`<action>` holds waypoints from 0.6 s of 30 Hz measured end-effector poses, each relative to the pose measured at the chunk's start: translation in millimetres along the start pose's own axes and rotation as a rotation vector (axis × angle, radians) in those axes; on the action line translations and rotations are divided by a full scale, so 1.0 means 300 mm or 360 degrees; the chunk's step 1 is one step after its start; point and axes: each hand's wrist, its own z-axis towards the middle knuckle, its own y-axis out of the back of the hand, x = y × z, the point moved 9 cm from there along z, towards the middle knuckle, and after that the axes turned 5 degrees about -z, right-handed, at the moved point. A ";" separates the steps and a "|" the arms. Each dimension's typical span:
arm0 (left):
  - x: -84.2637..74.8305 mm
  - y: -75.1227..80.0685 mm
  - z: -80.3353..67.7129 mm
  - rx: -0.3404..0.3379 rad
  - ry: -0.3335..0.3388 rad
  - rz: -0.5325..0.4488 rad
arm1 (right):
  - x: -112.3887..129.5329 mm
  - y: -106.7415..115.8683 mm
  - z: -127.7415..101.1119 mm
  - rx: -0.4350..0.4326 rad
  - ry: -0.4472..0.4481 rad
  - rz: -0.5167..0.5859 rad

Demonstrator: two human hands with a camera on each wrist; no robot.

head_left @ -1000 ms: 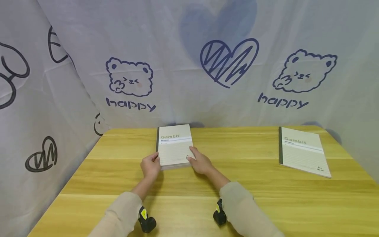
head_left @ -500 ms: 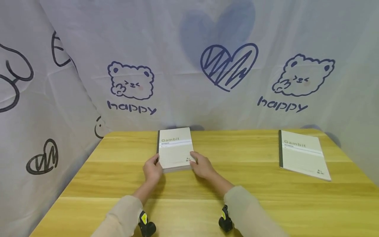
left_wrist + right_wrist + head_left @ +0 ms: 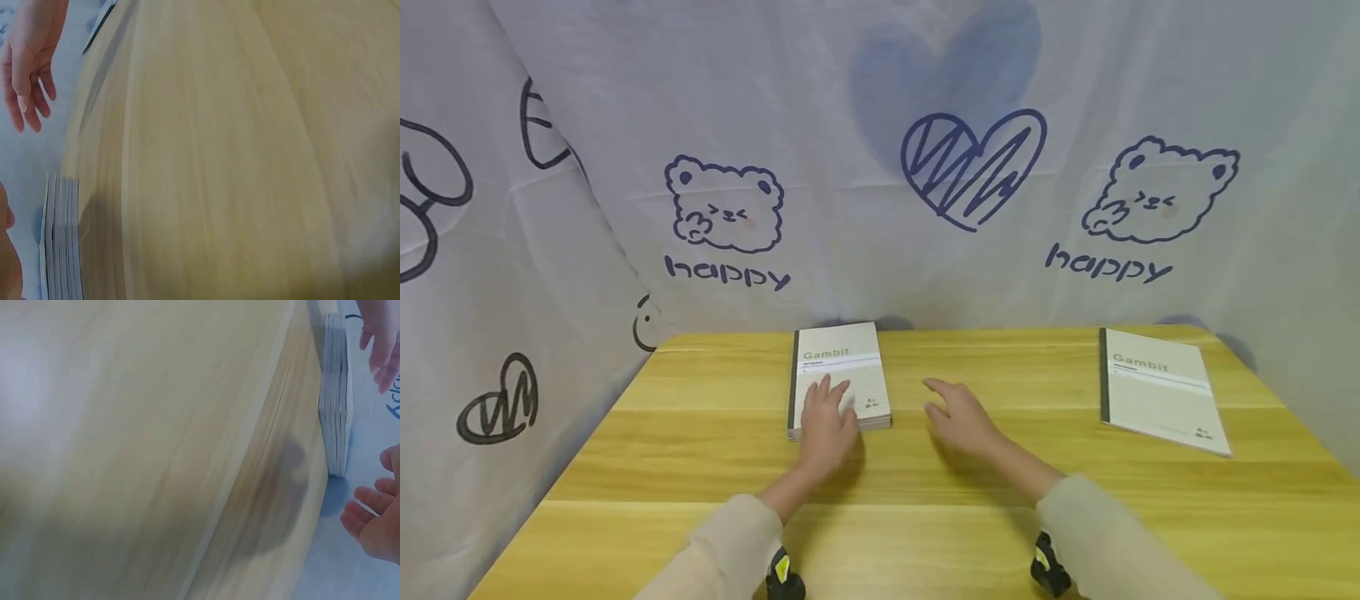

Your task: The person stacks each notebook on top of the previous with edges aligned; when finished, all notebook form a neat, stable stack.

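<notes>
A neat stack of notebooks (image 3: 842,342) with "Gambit" on the top cover lies near the table's back edge, left of centre. Above its lower half is my left hand (image 3: 829,423), fingers spread; whether they touch the cover I cannot tell. The right wrist view shows the stack (image 3: 334,394) from the side, several notebooks thick. My right hand (image 3: 962,421) is held apart from the stack, to its right, with relaxed fingers and nothing in them. In the right wrist view, a gap separates this hand (image 3: 378,519) from the stack.
A separate Gambit notebook (image 3: 1161,387) lies slightly turned at the right side of the wooden table (image 3: 925,533). Behind the table hangs a pale cloth (image 3: 850,275) with drawn bears and hearts. Each wrist carries a small black camera (image 3: 785,579).
Both hands have let go of the stack's sides. My left hand has moved right, over the top cover, and my right hand has drawn away to the right. The stack stays in place.
</notes>
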 end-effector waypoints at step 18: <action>-0.182 -0.196 -0.095 0.0455 -0.0551 0.0296 | -0.266 0.257 -0.292 -0.0206 0.0121 -0.0815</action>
